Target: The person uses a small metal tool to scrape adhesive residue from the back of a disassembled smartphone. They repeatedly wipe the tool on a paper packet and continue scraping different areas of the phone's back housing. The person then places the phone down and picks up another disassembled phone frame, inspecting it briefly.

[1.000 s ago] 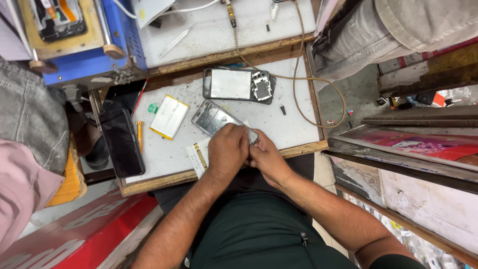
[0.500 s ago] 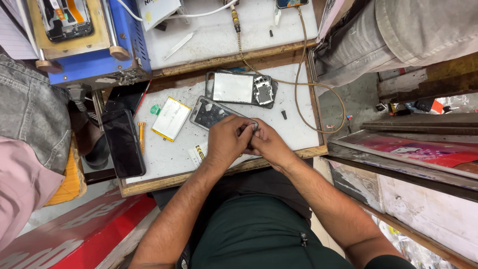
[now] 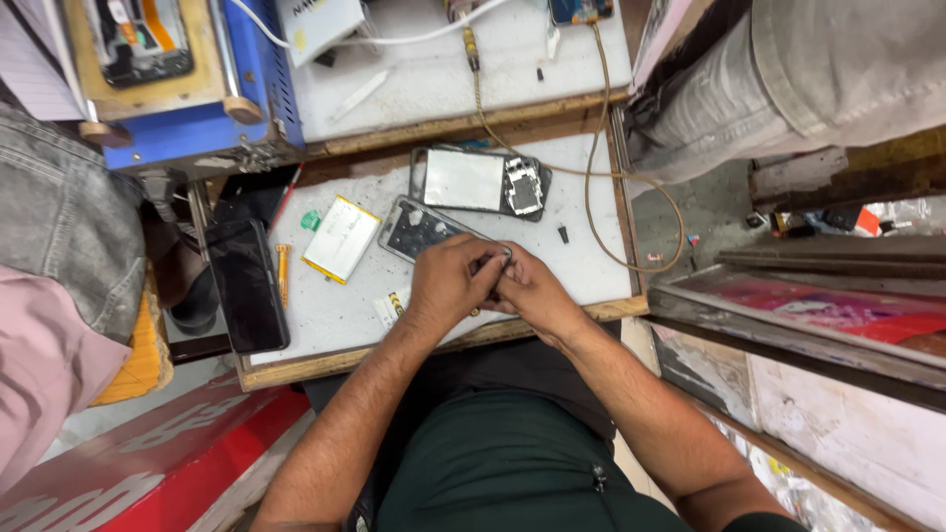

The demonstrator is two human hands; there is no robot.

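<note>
My left hand (image 3: pixel 448 281) and my right hand (image 3: pixel 527 288) meet over the near end of an opened phone frame (image 3: pixel 419 229) lying on a white work board (image 3: pixel 335 315). Both hands grip that end of the frame, fingers curled tight around it. What sits between the fingertips is hidden. Behind the frame lies a second opened phone (image 3: pixel 478 182) with its circuit board exposed. A flat white-and-yellow battery (image 3: pixel 341 238) rests to the left of the frame.
A dark phone screen (image 3: pixel 246 286) and an orange screwdriver (image 3: pixel 283 271) lie at the board's left edge. A tan cable (image 3: pixel 601 197) loops across the right side. A blue machine (image 3: pixel 172 79) stands at the back left. Another person's grey-trousered legs (image 3: pixel 778 79) are at top right.
The view has shifted slightly. My hands have drawn closer together over the phone frame's near end, and the frame has turned a little under them.
</note>
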